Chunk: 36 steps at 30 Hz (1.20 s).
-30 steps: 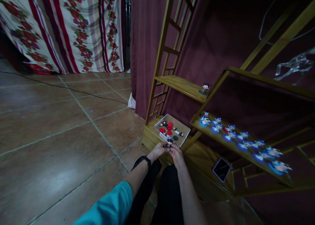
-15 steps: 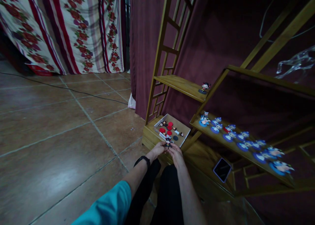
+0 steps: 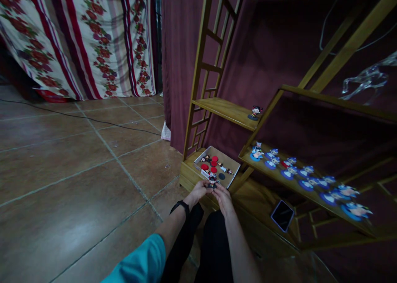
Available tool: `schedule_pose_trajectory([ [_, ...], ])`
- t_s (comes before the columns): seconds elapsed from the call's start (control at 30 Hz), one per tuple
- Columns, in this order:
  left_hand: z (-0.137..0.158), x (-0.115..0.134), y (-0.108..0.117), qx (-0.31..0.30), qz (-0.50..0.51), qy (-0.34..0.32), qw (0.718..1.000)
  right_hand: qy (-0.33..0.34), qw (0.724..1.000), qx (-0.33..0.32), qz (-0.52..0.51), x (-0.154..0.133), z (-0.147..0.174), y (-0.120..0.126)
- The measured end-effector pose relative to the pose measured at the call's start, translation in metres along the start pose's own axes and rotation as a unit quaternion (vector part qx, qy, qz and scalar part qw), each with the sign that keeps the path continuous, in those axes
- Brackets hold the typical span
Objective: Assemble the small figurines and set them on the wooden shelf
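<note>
A small black-haired figurine (image 3: 212, 181) on a dark round base stands upright between my two hands. My left hand (image 3: 199, 192) grips its base from the left, fingers closed. From the right, my right hand (image 3: 222, 195) closes on the same base. Just beyond my hands lies a shallow box (image 3: 233, 161) holding several loose figurines, several red discs (image 3: 214, 159) and a dark disc (image 3: 221, 176).
The box rests on a low wooden cabinet (image 3: 187, 176). A similar figurine (image 3: 255, 112) stands on the upper shelf (image 3: 225, 109). Several figurines with blue bases (image 3: 289, 172) line the right shelf (image 3: 281, 179). A phone (image 3: 282, 215) lies below it. A cable (image 3: 102, 123) crosses the tiled floor.
The view has shifted slightly. Both hands still hold the figurine in front of the box, and the box's contents look unchanged.
</note>
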<state>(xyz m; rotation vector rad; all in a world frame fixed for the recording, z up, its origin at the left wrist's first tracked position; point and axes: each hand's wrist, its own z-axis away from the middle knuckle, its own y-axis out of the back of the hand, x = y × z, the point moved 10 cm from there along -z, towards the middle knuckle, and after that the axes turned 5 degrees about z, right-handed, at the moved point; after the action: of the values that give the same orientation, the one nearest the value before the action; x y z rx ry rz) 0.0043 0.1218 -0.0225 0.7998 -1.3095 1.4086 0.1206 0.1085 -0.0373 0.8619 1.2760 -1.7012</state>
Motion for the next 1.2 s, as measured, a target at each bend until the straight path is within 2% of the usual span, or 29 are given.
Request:
schedule_pose_trajectory([
  [0.23,-0.008,-0.002,0.009,0.040,0.001,-0.043,0.998,-0.013,1.000,0.002,0.005,0.000,0.004,-0.003],
  [0.43,-0.009,-0.001,0.005,0.043,-0.005,-0.070,0.997,-0.017,0.999,0.020,0.019,0.003,0.001,0.005],
  [0.87,-0.007,0.006,0.003,0.044,-0.068,-0.082,0.993,-0.007,1.000,0.019,0.008,0.002,0.000,0.006],
  [1.2,-0.005,0.007,-0.003,0.032,-0.042,-0.070,0.996,-0.014,1.000,0.013,0.001,0.002,-0.001,0.005],
])
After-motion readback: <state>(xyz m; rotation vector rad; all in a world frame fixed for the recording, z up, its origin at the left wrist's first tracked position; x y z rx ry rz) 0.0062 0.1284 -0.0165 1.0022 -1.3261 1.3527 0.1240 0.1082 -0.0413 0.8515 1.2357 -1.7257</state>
